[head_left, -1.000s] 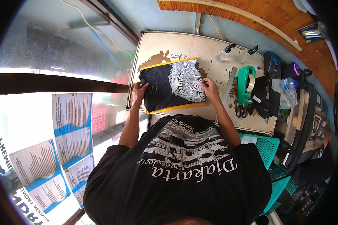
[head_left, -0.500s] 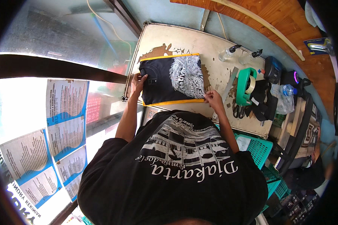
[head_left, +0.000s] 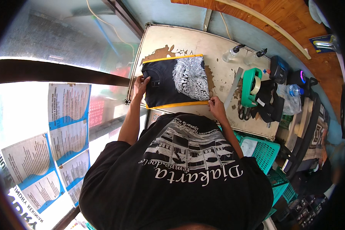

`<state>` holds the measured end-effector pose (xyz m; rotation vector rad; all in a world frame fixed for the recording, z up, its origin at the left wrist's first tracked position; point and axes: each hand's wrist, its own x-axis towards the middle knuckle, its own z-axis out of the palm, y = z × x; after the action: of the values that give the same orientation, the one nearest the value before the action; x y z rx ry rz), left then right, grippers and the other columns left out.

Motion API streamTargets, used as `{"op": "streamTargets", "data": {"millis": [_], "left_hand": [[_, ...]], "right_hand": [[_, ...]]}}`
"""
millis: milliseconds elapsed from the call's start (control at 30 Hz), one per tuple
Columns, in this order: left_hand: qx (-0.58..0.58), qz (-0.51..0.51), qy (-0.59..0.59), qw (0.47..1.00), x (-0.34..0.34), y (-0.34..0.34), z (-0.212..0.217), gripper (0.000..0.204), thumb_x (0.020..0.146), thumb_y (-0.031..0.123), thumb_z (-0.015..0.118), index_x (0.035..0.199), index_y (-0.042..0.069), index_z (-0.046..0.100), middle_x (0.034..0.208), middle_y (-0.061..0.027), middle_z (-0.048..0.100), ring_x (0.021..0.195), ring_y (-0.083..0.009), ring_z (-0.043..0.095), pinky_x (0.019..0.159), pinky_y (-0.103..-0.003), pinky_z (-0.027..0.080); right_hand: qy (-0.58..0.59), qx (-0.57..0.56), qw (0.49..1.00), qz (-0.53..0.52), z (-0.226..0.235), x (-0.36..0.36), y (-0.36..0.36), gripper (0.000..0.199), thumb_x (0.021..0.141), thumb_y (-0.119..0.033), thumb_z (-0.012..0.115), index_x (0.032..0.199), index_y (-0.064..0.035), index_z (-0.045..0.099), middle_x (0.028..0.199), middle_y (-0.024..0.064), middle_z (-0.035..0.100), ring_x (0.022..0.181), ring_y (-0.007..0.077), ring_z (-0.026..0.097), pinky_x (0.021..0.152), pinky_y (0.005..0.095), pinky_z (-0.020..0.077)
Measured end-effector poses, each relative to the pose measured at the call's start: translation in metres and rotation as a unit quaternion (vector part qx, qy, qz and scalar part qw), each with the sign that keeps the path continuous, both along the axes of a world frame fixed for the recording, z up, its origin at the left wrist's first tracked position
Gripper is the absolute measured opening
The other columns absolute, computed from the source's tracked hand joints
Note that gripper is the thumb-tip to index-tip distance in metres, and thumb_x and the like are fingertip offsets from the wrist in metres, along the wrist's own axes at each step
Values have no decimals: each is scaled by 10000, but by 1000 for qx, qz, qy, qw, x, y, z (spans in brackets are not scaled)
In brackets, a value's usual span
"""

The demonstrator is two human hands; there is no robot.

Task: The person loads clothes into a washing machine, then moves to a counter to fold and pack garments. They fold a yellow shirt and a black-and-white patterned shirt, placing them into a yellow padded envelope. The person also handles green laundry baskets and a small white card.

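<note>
A black T-shirt (head_left: 163, 91) with a white swirling print lies folded in a flat rectangle on the worn table, its collar toward the left. A yellow border (head_left: 178, 104) shows along its far and near edges; whether it belongs to a board beneath or to other cloth, I cannot tell. My left hand (head_left: 140, 85) grips the shirt's left edge beside the collar, thumb on top and the other fingers mostly hidden. At the near right corner, my right hand (head_left: 216, 106) pinches the shirt's edge between thumb and fingertips.
Right of the shirt are a metal ruler (head_left: 234, 89), a green tape dispenser (head_left: 249, 96) and scissors (head_left: 243, 112). Two spray bottles (head_left: 230, 55) stand farther back. Black cloth (head_left: 270, 101) and a plastic bottle (head_left: 295, 91) crowd the right end. Green baskets (head_left: 265, 153) sit below the table edge.
My right hand has shifted slightly toward me at the shirt's near right corner. My left hand stays at the left edge, and the shirt lies almost unchanged.
</note>
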<state>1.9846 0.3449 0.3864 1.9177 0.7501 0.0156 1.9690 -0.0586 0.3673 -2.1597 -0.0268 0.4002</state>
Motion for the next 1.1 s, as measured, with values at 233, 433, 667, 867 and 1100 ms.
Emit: {"op": "streamTargets", "data": {"millis": [233,433,667,867,1100], "left_hand": [[-38,-22,-3,999,0,8,-21,549,765,379,677,1103,-29,531,910,-122,615,797,-172,584,711,-277,454],[-74,-12,-27,997,3,25,-61,526,748,347,708,1087,5,494,841,-65,576,747,-135,544,665,-259,428],[94,-6,-19,995,5,11,-29,474,702,282,747,1009,1,521,845,-107,576,753,-206,547,676,-322,431],[247,-259,-236,904,9,-99,38,322,668,175,739,883,67,523,842,-109,543,826,-299,518,709,-396,425],[194,-534,-206,797,4,-202,32,244,727,217,671,880,65,556,846,-90,552,861,-289,543,755,-413,423]], "right_hand": [[-38,11,999,-11,6,-1,3,208,772,-127,625,874,-30,473,726,128,609,673,259,613,602,368,467],[-52,-75,996,-14,22,2,16,221,756,-133,618,887,-51,459,720,125,589,689,314,593,599,395,460],[-152,-116,981,-16,41,4,29,211,752,-133,602,876,-55,450,736,135,584,691,345,580,591,433,445],[-78,2,995,-56,22,2,27,262,731,-76,645,910,-33,459,758,133,595,692,281,608,612,377,470],[-73,18,994,-77,31,4,32,285,706,-33,657,911,-20,459,741,106,595,658,210,613,608,324,481]]}}
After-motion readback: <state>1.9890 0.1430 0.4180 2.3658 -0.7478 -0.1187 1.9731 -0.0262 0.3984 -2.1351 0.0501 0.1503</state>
